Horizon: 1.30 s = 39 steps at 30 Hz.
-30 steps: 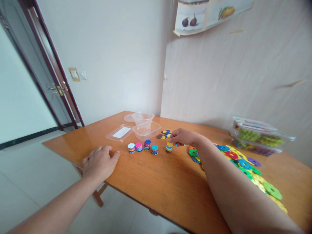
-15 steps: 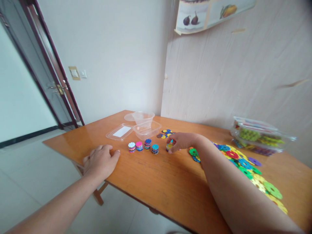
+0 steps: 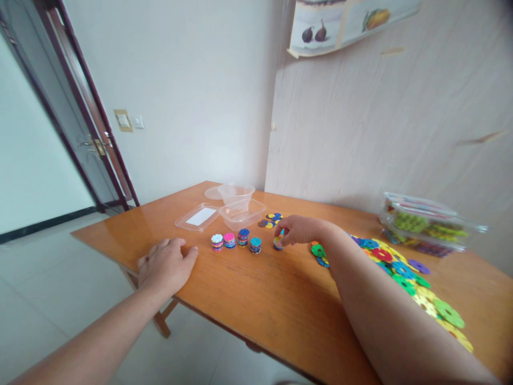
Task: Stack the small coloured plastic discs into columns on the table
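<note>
**Right hand on the end stack, left hand idle**

Your right hand [image 3: 298, 231] is at the end stack [image 3: 278, 243], the rightmost in a row of five small disc stacks near the middle of the table [image 3: 256, 305]. The fingers curl down over its top and the thumb is on its left side. I can't tell whether you are pinching a disc or only touching the stack.

Your left hand [image 3: 166, 266] lies palm down on the table by the near-left edge. Its fingers are loose and it holds nothing. It is well apart from the row.

The other four stacks [image 3: 242, 237] stand upright to the left of the end stack, each apart from its neighbour.

My read is that you are working on the top of the end stack. The stack is narrow and the next one sits near it, so any move off it calls for a light, straight lift with no sideways drag. Watch your right forearm, which lies just beside the loose discs [image 3: 401, 270] spread along the right of the table.

- **Far of the row:** a few flat discs [image 3: 270, 218], clear tubs [image 3: 241, 213] and a clear lid [image 3: 197, 217].
- **Far right:** a clear box [image 3: 425, 224] holding more discs.

I can read no writing anywhere. The wall poster [image 3: 344, 18] shows fruit but no text I can make out. The white patch on the lid looks blank, and no brand shows on the tubs or the box.
</note>
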{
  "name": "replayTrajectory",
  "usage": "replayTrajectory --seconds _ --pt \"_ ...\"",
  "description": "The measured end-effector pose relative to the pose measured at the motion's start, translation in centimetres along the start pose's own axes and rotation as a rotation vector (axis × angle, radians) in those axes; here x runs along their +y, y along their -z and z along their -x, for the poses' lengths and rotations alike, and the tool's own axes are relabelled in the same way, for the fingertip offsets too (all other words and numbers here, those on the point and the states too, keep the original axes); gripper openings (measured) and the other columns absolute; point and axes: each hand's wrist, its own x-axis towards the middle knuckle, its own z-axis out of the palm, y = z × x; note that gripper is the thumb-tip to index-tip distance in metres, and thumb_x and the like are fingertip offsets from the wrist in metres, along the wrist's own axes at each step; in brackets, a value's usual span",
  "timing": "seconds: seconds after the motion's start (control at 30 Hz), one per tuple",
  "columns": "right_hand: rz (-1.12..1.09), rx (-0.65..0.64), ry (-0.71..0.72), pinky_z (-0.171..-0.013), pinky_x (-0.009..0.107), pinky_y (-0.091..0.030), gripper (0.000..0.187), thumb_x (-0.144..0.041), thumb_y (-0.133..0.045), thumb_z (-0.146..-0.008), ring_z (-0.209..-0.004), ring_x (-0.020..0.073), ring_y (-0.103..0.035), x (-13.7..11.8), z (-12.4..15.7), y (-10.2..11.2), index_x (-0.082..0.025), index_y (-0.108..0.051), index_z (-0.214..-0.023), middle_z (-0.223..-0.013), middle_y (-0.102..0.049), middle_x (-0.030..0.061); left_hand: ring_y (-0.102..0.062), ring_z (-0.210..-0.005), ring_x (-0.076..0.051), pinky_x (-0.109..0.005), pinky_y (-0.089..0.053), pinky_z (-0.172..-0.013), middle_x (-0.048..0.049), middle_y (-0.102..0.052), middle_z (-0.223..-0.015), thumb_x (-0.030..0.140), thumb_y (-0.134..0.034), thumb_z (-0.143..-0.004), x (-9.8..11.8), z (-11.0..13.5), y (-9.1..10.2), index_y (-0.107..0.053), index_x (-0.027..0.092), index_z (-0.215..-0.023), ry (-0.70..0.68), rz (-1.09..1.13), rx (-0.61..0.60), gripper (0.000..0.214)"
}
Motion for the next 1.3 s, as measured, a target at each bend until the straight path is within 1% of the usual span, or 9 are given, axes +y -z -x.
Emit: replayTrajectory --seconds 0.17,0.3,0.4,0.5,0.67,0.83,0.97,1.13,1.3 --pt "0.018 0.028 -0.054 -0.061 0.026 -0.046 0.052 -0.052 -0.076 -0.071 -0.072 0.018 -0.067 -0.5 0.0 -0.2 -0.019 -0.071 -0.111 -0.095 -0.074 0.0058 -0.055 -0.118 -0.037 -0.057 -0.041 -0.096 -0.0139 -0.063 -0.123 0.058 -0.036 -0.087 0.1 -0.1 0.0 -0.062 0.022 -0.117 0.007 0.0 -0.008 0.053" --pt "0.055 0.04 -0.09 -0.058 0.025 -0.043 0.037 -0.044 -0.075 -0.071 -0.071 0.0178 -0.066 -1.1 -0.1 -0.4 -0.02 -0.073 -0.098 -0.082 -0.073 0.0032 -0.055 -0.118 -0.037 -0.057 -0.042 -0.095 -0.014 -0.063 -0.123 0.057 -0.036 -0.087 0.1 -0.1 0.0 -0.062 0.022 -0.115 0.003 -0.003 -0.005 0.052" --pt "0.017 0.038 -0.079 -0.057 0.024 -0.043 0.037 -0.045 -0.073 -0.072 -0.066 0.0163 -0.065 -1.0 0.0 -0.4 -0.019 -0.073 -0.099 -0.082 -0.073 0.0034 -0.055 -0.118 -0.037 -0.057 -0.041 -0.096 -0.0143 -0.063 -0.123 0.058 -0.036 -0.087 0.1 -0.1 0.0 -0.062 0.022 -0.116 0.005 0.0 -0.006 0.053" --pt "0.0 0.078 -0.097 -0.056 0.024 -0.043 0.031 -0.04 -0.067 -0.079 -0.065 0.0153 -0.064 -0.4 0.1 0.0 -0.017 -0.075 -0.098 -0.08 -0.073 0.0041 -0.055 -0.119 -0.037 -0.057 -0.041 -0.097 -0.0143 -0.063 -0.125 0.058 -0.036 -0.087 0.1 -0.1 0.0 -0.062 0.022 -0.117 0.008 0.004 -0.01 0.053" --pt "0.136 0.275 -0.266 -0.058 0.022 -0.04 0.02 -0.023 -0.063 -0.08 -0.076 0.0162 -0.064 1.0 0.1 0.6 -0.016 -0.076 -0.092 -0.086 -0.075 0.0057 -0.055 -0.119 -0.037 -0.057 -0.041 -0.097 -0.0142 -0.063 -0.124 0.058 -0.035 -0.087 0.0 0.0 0.0 -0.062 0.023 -0.117 0.002 -0.001 -0.006 0.054" --pt "0.192 0.268 -0.344 -0.057 0.024 -0.038 0.015 -0.019 -0.069 -0.073 -0.077 0.0189 -0.065 2.5 -0.7 -0.1 -0.016 -0.077 -0.086 -0.086 -0.076 0.0079 -0.056 -0.117 -0.037 -0.057 -0.041 -0.095 -0.0146 -0.063 -0.124 0.058 -0.035 -0.087 0.0 0.0 0.0 -0.063 0.022 -0.116 -0.001 0.003 0.0 0.054" --pt "0.207 0.256 -0.379 -0.06 0.024 -0.041 0.02 -0.026 -0.073 -0.072 -0.08 0.0196 -0.067 3.6 -1.3 -0.9 -0.019 -0.078 -0.09 -0.092 -0.077 0.007 -0.056 -0.117 -0.037 -0.057 -0.041 -0.096 -0.0147 -0.064 -0.123 0.058 -0.035 -0.087 0.1 0.0 0.1 -0.063 0.022 -0.115 0.005 0.013 -0.004 0.053" --pt "0.212 0.269 -0.455 -0.061 0.028 -0.044 0.036 -0.046 -0.074 -0.072 -0.077 0.0238 -0.068 4.6 -1.6 -1.2 -0.015 -0.078 -0.09 -0.09 -0.076 0.0133 -0.055 -0.117 -0.037 -0.057 -0.042 -0.095 -0.0145 -0.064 -0.123 0.058 -0.036 -0.086 0.3 0.0 0.2 -0.064 0.023 -0.114 0.007 0.01 -0.008 0.053" --pt "0.19 0.277 -0.454 -0.061 0.028 -0.044 0.037 -0.043 -0.073 -0.071 -0.077 0.0246 -0.068 4.2 -1.4 -0.9 -0.012 -0.078 -0.091 -0.089 -0.075 0.0151 -0.056 -0.117 -0.037 -0.056 -0.041 -0.096 -0.0154 -0.064 -0.123 0.058 -0.036 -0.086 0.3 0.0 0.2 -0.064 0.022 -0.115 0.005 0.015 0.002 0.054"
